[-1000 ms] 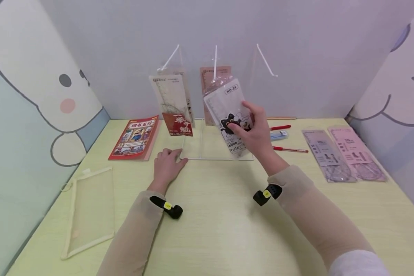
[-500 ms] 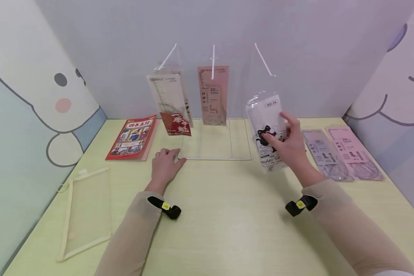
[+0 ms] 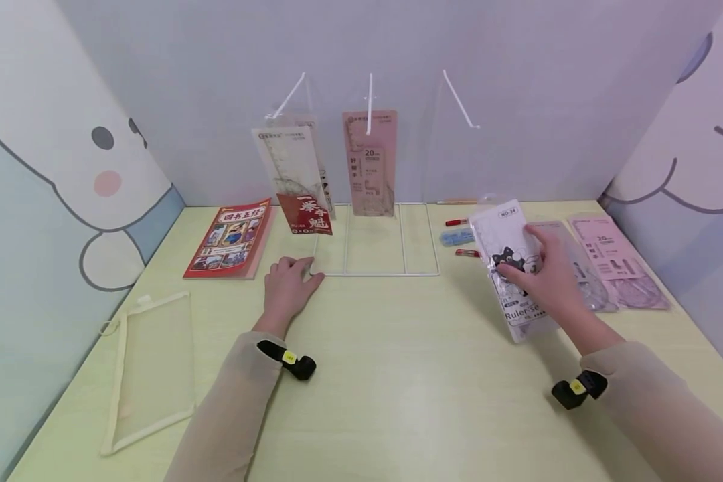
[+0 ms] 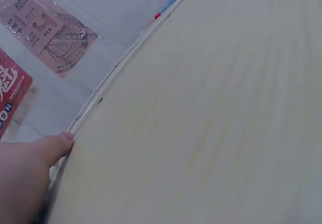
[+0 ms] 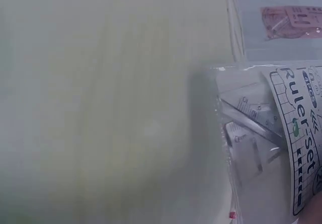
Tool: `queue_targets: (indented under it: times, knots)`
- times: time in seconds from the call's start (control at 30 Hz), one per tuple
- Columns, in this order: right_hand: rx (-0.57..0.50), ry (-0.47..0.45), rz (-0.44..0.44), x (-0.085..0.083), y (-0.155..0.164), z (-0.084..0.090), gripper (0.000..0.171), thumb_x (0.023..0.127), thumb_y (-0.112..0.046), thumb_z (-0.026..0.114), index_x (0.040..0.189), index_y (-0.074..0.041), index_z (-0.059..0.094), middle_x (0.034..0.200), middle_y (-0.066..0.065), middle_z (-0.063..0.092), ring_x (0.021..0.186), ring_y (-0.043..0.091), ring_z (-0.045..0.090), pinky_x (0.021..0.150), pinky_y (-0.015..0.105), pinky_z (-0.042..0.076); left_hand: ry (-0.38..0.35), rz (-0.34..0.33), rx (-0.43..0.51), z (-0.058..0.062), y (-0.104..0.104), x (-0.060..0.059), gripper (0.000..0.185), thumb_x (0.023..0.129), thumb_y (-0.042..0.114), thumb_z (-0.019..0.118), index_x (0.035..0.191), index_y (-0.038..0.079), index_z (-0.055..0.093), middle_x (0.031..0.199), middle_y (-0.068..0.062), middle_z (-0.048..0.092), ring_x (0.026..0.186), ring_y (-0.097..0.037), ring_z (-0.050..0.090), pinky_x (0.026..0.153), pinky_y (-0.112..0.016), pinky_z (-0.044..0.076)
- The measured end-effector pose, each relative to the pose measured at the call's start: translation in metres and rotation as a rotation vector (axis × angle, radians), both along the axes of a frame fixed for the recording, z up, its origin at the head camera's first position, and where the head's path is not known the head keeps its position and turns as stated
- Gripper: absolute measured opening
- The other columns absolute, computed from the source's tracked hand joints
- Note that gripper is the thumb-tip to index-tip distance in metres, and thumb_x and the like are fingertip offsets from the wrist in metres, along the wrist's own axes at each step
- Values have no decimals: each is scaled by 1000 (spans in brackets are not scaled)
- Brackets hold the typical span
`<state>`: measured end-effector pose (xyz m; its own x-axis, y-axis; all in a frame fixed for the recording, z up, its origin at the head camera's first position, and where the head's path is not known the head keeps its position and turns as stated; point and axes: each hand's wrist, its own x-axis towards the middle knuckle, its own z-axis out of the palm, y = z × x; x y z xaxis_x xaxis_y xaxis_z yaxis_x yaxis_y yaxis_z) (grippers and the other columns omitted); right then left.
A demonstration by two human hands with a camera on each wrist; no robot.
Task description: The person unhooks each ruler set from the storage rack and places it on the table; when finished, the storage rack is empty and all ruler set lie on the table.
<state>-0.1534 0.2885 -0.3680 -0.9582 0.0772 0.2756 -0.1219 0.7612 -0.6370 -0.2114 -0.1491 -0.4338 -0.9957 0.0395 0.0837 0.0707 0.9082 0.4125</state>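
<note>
While the left hand (image 3: 288, 288) grips the wire rack (image 3: 376, 275), the right hand (image 3: 548, 271) pinches a cat-print ruler packet (image 3: 501, 243), now farther right.
On the middle hook (image 3: 370, 100), a pink packet (image 3: 371, 164) hangs uncovered; the ruler packet is unhooked, over the table (image 3: 385, 375).

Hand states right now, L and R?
Left hand: closed, holding a corner of the white wire rack.
Right hand: closed, holding the Ruler-set packet.

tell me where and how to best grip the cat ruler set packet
Probably by its right edge, coming from the right: the packet is flat and thin, held up with its top leaning left, so a thumb in front and fingers behind can pinch it.
</note>
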Motion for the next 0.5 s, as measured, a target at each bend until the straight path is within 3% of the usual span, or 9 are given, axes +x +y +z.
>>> queue_targets:
  times: [0.2, 0.33, 0.43, 0.5]
  knots:
    - [102, -46, 81, 12, 18, -17, 88, 79, -37, 75, 142, 4, 30, 91, 19, 45, 65, 23, 41, 54, 30, 36, -5, -5, -3, 1, 0, 0, 55, 90, 50, 55, 134, 18, 53, 122, -15, 47, 109, -33, 40, 87, -49, 33]
    - [137, -120, 92, 25, 24, -23, 90, 81, -40, 72, 141, 9, 27, 115, 34, 43, 86, 38, 47, 70, 49, 41, -6, -7, -2, 1, -1, 0, 55, 90, 51, 54, 134, 18, 53, 122, -14, 47, 109, -32, 40, 87, -49, 33]
    - [153, -186, 88, 35, 26, -25, 94, 82, -47, 68, 141, 10, 24, 128, 40, 33, 107, 49, 40, 84, 64, 34, -10, -8, 0, 2, 0, 0, 55, 90, 51, 54, 134, 18, 53, 122, -14, 47, 109, -32, 40, 87, -49, 33]
    - [155, -229, 90, 41, 26, -26, 96, 82, -52, 66, 142, 9, 22, 131, 41, 28, 115, 54, 33, 88, 68, 29, -15, -8, -1, 3, 0, 1, 55, 90, 51, 54, 134, 18, 53, 122, -14, 47, 110, -33, 40, 88, -49, 33]
